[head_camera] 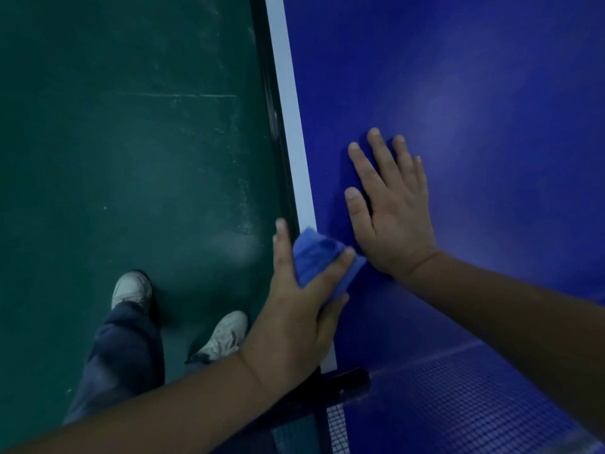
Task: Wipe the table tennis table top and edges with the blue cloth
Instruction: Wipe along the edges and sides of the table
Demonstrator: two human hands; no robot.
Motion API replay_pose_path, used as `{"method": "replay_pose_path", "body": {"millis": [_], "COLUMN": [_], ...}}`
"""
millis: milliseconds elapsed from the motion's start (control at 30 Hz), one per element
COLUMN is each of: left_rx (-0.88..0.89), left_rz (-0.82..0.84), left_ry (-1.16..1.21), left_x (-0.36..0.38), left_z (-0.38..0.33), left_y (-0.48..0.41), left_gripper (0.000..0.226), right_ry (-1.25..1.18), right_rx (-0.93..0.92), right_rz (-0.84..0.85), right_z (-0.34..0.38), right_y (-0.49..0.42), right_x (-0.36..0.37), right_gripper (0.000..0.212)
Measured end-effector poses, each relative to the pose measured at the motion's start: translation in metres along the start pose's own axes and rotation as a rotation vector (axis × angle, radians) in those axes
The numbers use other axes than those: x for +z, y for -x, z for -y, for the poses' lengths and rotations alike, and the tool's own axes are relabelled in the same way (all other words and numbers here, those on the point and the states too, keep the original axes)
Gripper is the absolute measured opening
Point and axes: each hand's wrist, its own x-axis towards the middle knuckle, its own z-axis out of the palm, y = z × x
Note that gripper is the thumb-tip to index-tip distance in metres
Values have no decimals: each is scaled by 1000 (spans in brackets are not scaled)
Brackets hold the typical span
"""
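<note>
The blue table tennis table [474,93] fills the right half of the head view, with a white side line [293,126] along its left edge. My left hand [301,309] grips a bunched blue cloth [322,257] against that edge, thumb on the table side and fingers over the rim. My right hand [389,208] lies flat on the table top just beyond the cloth, fingers spread and straight.
The net [458,404] and its black clamp post [347,381] stand at the bottom right, close under my left wrist. Green floor [131,126] lies to the left of the table. My legs and white shoes [131,290] stand beside the edge.
</note>
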Motion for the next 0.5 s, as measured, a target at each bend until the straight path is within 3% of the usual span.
{"method": "replay_pose_path", "body": {"millis": [133,200,300,367,400,500], "left_rx": [-91,-76,-17,-77,-130,-227], "left_rz": [-216,-229,-49,102,100,-121], "left_ry": [13,8,98,157,191,280], "left_x": [-32,-35,-8,6,9,-3], "left_z": [1,0,1,-2,0,7], "left_y": [-92,-98,-20,25,25,-37], "left_gripper": [53,54,68,72,73,75], "right_ry": [-6,-10,-7,-5,-6,-2], "right_rx": [-5,-5,-4,-2,-2,-5], "right_rz": [14,21,19,17,15,17], "right_z": [1,2,1,0,0,-1], "right_y": [1,-1,-1,-1,-1,0], "right_x": [-2,-3,-3,-2,-1,-1], "right_gripper": [58,58,59,59,59,59]}}
